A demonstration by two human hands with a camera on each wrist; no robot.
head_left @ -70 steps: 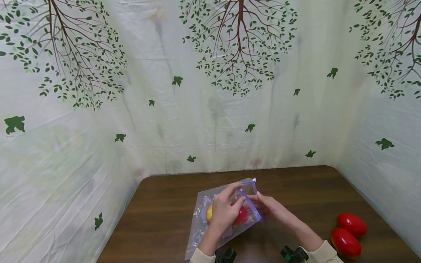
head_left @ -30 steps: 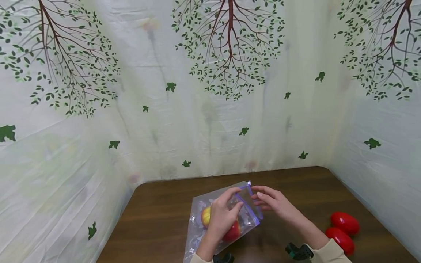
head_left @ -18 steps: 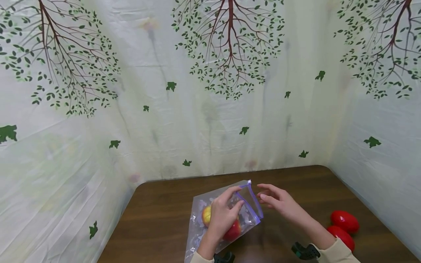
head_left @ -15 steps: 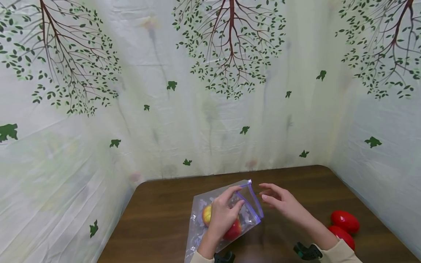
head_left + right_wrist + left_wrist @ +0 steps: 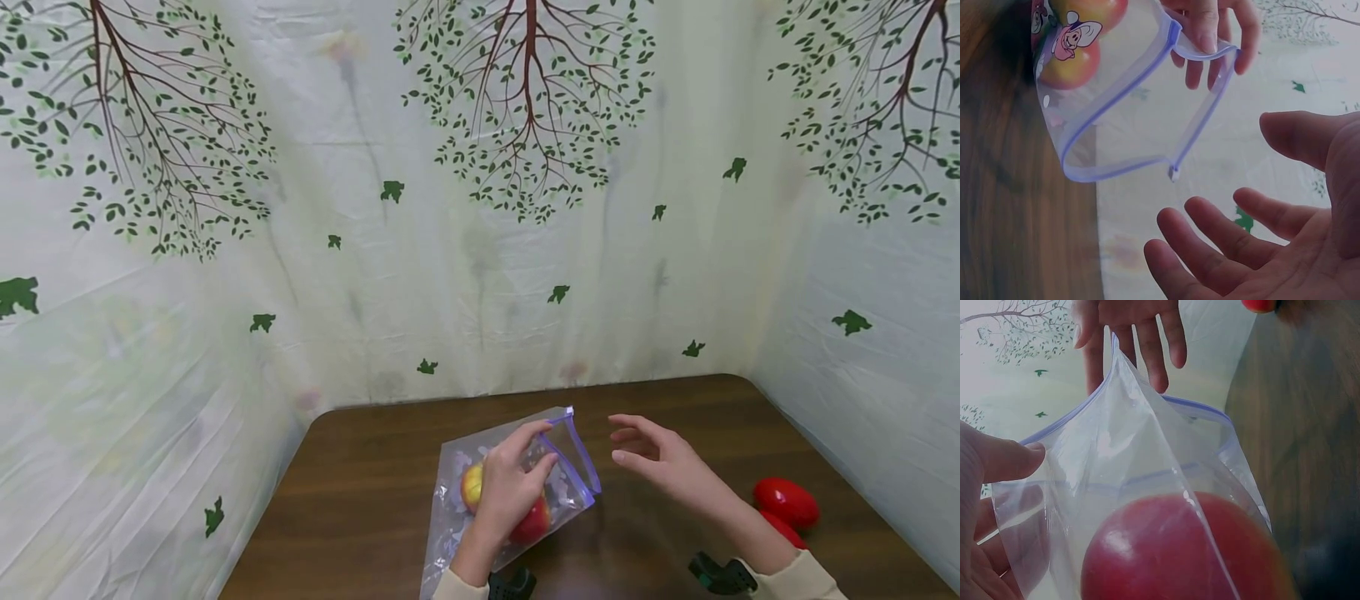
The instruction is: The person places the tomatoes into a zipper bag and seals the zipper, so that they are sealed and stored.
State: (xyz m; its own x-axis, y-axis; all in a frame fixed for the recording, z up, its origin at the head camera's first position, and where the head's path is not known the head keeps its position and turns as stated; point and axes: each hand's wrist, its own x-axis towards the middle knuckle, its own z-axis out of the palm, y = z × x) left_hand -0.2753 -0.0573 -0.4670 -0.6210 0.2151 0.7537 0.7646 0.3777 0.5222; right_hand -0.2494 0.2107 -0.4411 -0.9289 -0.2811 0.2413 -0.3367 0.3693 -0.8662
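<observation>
My left hand [image 5: 508, 483] pinches the mouth of a clear zip bag [image 5: 450, 500], thumb at the purple zip strip [image 5: 1063, 422] and fingers on the bag's other side. The bag's mouth gapes toward the right, with a white slider [image 5: 1174, 173] at one corner. Inside lie a yellow-red apple [image 5: 472, 487] and a red apple [image 5: 532, 522], partly covered by the left hand in the head view. Apart from the bag, to its right, my right hand [image 5: 663, 458] is held in the air, fingers spread and relaxed, holding nothing.
Two glossy red oval fruits [image 5: 787, 503] lie on the brown wooden table [image 5: 360, 500] at the right; the nearer is mostly hidden by the right forearm. A white curtain [image 5: 480, 333] with tree and leaf prints hangs behind and beside the table.
My right hand has let go of the bag's zip edge and moved away to the right. The left hand keeps its hold, and the mouth stays spread.
</observation>
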